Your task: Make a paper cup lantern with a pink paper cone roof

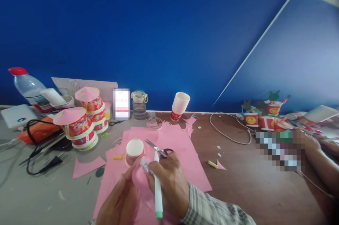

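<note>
- Paper (140,182): between the two hands, over the near part of the pink sheets (185,154) on the table (238,186), well short of the table's far edge
- Left hand (118,196): partly closed, fingers together, paper pinched near its left edge; the thumb's place I cannot tell
- Right hand (169,179): curled closed round a short pale stick (144,165), its end at the paper; a marker (158,189) lies across the fingers
- Handling: paper looks very light, limp, easy to crease or tear; best held lightly by the rim, fingers flat
- Stick: likely light and firm, smooth enough to slip; grip it round the middle
- Marker: likely stiff and light; take it by the barrel
- Pointing: marker's long axis runs near to far, narrow end towards the scissors (160,149), green end towards the wearer; stick slants up and left, towards the cup (135,149); paper is curved, its long axis unclear
</note>
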Available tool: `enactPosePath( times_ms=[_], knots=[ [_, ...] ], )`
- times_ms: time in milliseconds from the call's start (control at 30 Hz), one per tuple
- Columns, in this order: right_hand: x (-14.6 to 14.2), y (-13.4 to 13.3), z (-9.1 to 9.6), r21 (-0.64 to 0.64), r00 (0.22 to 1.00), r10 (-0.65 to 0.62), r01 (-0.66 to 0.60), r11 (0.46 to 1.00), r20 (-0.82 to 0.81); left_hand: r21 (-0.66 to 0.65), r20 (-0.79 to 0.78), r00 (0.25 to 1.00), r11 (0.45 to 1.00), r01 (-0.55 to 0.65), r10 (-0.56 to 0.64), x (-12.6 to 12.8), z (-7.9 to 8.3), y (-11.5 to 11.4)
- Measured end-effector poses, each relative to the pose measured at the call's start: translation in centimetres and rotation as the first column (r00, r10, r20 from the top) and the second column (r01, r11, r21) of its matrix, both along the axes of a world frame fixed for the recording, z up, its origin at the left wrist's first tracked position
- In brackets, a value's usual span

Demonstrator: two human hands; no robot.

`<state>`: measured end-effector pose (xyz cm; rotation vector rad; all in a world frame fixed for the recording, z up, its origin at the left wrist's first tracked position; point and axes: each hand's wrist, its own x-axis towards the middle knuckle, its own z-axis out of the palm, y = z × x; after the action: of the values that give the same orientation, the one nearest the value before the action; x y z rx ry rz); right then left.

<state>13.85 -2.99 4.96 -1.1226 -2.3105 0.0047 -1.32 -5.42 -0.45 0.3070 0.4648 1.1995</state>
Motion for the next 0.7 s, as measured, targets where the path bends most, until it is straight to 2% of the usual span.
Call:
enactPosePath(
  times_ms=[100,167,267,333,433,500,567,700],
  knots=[
    [0.2,0.3,-0.3,-0.043,1.0,0.013,-0.014,0.999,-0.026,0.027,-0.098,0.994,0.999,-0.037,0.04,-0.1,0.5,0.7],
    [0.4,0.4,-0.3,-0.056,0.999,0.016,-0.018,0.998,-0.046,0.031,-0.088,0.996,0.999,-0.019,0.022,-0.3,1.0,0.6],
    [0.6,0.1,0.4,-0.026,0.998,0.055,-0.056,0.998,-0.032,0.037,0.059,0.997,0.998,0.04,-0.043,-0.7,1.4,0.7],
    [0.6,-0.3,1.0,0.035,0.991,0.127,-0.128,0.991,0.031,0.035,0.166,0.978,0.992,0.121,-0.125,-1.0,1.3,1.0],
    [0.2,-1.0,1.6,0.144,0.95,0.27,-0.292,0.946,0.154,0.009,0.249,0.936,0.967,0.254,-0.248,-0.9,0.9,1.2],
    [-0.1,-1.2,1.5,0.175,0.923,0.324,-0.361,0.916,0.21,-0.006,0.259,0.928,0.961,0.278,-0.267,-0.6,0.9,1.2],
    [-0.4,-1.2,1.2,0.181,0.923,0.311,-0.353,0.918,0.225,-0.012,0.251,0.933,0.963,0.268,-0.257,-0.3,1.0,1.0],
    [-0.7,-1.1,0.7,0.156,0.959,0.222,-0.25,0.956,0.176,-0.002,0.194,0.963,0.982,0.19,-0.186,0.0,1.0,0.5]
  ],
)
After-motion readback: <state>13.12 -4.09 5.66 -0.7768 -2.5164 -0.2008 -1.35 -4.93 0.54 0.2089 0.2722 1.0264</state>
